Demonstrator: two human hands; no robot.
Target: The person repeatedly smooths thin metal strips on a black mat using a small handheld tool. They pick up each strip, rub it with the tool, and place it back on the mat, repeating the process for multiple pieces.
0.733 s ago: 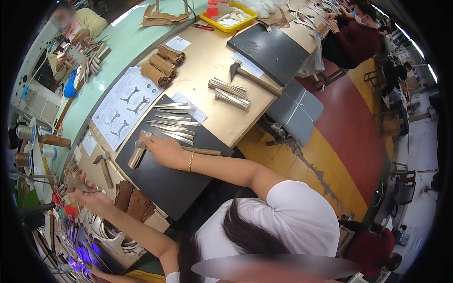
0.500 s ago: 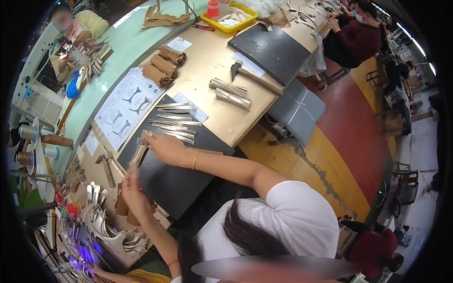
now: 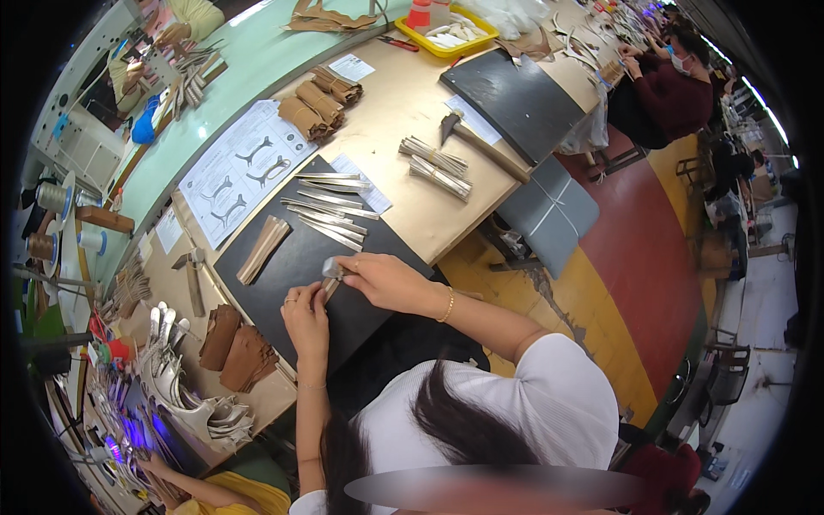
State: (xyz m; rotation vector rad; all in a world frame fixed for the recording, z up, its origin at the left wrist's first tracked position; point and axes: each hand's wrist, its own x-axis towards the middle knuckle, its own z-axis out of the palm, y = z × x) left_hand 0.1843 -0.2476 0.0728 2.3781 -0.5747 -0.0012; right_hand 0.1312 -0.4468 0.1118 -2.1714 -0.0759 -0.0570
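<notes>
My right hand is closed on a hammer, its round metal head showing by the fingertips. Its handle is mostly hidden. Close by, my left hand pinches a narrow strip against the black board, just below the hammer head. A neat stack of tan strips lies on the board's left part. Several silvery strips are fanned out on the board's far part, beyond my hands.
Printed drawing sheets, brown leather rolls and bundled strips lie beyond the board. Another hammer lies at the right, a third at the left. Curved silvery pieces pile near a co-worker's arm.
Both hands have moved right and nearer to me, off the left part of the board. The tan stack there now shows uncovered. The head view has shifted a little.
</notes>
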